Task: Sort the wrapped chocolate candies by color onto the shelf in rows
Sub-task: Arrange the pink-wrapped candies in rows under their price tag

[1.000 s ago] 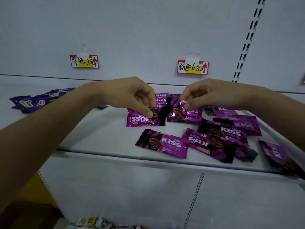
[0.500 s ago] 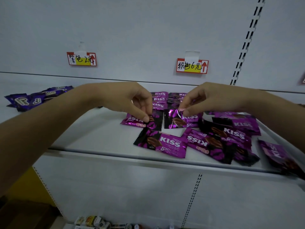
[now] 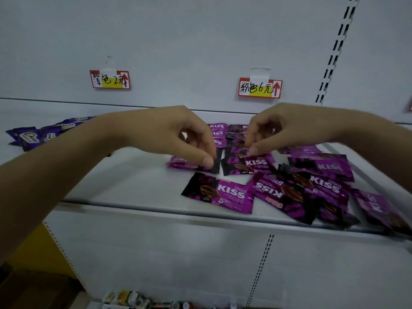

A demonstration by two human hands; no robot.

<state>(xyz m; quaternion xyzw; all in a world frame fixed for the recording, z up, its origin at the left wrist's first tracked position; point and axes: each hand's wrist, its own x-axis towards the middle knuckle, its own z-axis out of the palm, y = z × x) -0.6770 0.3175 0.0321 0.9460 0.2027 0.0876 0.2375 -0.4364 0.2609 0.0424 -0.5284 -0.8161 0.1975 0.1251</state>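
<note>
Magenta-foil candies were apparently being laid in a row on the shelf (image 3: 133, 175) under the pink price tag (image 3: 259, 88): the left hand (image 3: 178, 139) pinched the dark end of the left candy (image 3: 185, 163), and the right hand (image 3: 278, 130) pinched the top edge of the right candy (image 3: 252, 163). Next would likely call for releasing both and squaring them. Each lay flat, long axis left-to-right along the shelf front, dark ends facing each other.

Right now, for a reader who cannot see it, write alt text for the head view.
Left hand pinches one pink candy, right hand a second pink candy beside it, on a white shelf. More Kiss candies lie loose at right; purple candies sit far left.
</note>
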